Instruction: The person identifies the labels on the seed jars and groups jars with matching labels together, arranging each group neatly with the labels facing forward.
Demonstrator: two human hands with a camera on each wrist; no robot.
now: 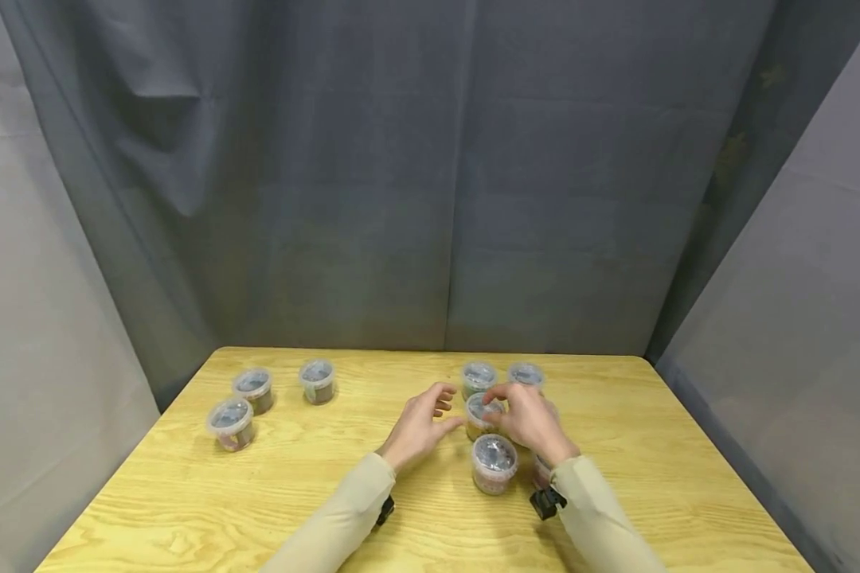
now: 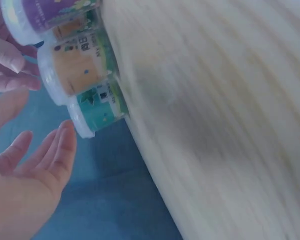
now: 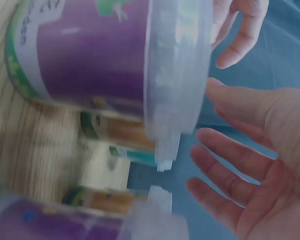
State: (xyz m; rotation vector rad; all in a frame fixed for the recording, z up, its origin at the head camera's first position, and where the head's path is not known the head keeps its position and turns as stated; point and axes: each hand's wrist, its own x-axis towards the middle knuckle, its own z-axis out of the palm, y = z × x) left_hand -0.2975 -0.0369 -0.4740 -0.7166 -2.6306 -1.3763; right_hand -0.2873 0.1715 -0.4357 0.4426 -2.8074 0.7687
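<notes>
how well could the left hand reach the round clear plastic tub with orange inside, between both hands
Likely yes: the left hand is open beside the orange tub, nothing between them, though the right hand partly hides its lid.

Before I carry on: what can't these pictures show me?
- Head: nearest right-hand tub, mostly hidden by the right hand and sleeve.
- Head: label print, too small.
- Left wrist: purple tub, cut off by top edge.
- Right wrist: lower purple tub, cut off by left and bottom edges.

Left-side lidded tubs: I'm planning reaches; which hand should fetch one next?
Probably left: the left hand looks empty and nearer those lidded tubs; the right hand is farther, by the other tubs.
</notes>
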